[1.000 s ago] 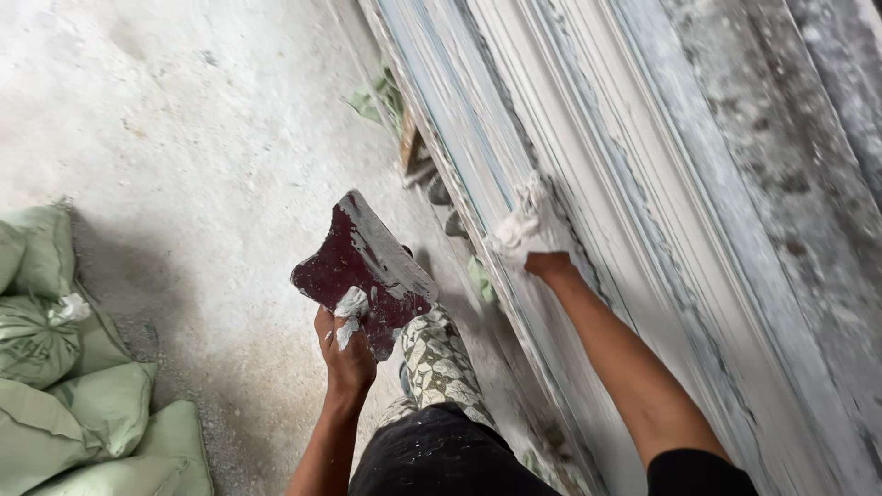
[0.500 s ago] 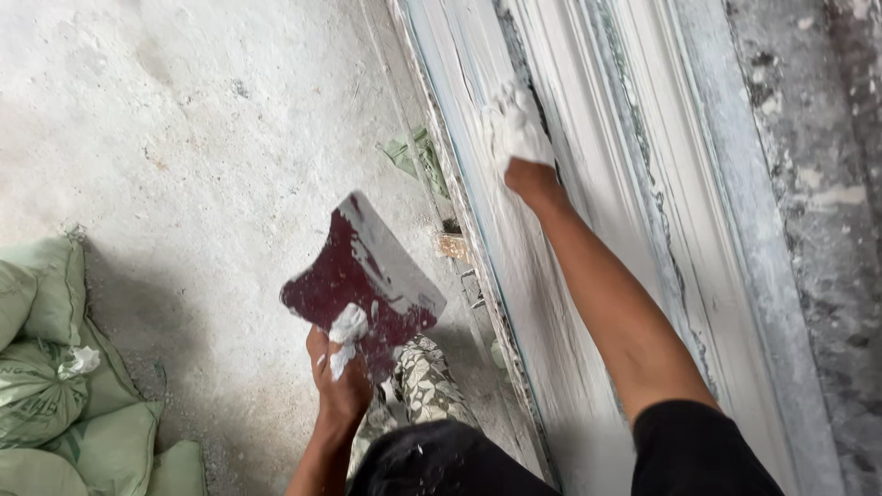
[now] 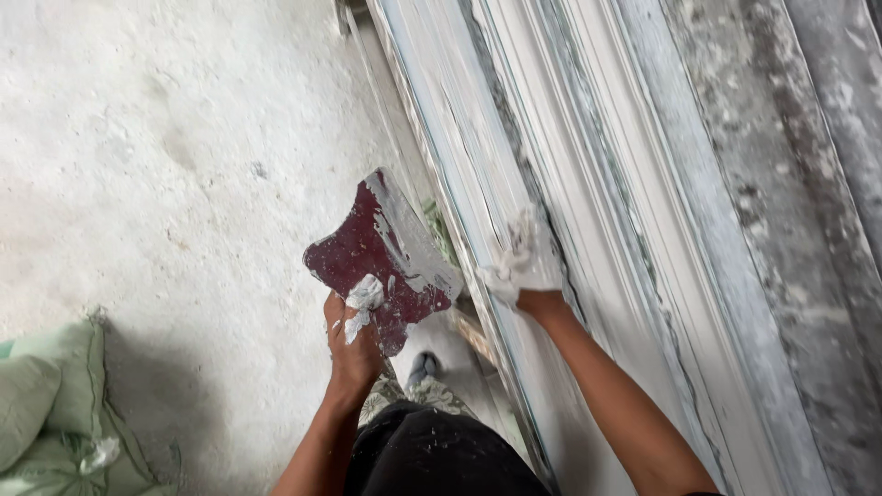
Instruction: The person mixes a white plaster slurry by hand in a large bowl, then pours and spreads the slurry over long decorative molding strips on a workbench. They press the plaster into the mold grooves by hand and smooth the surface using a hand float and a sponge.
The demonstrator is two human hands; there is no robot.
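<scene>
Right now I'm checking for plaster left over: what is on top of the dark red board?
White plaster smears and a lump lie on the dark red board; the left hand covers its lower edge.

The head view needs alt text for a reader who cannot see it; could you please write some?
Seen from above, a person's right hand, coated in white plaster, presses on long white ribbed mouldings leaning at the right. The left hand holds a dark red plaster-smeared board over a pale concrete floor, with green sacks at lower left.
</scene>
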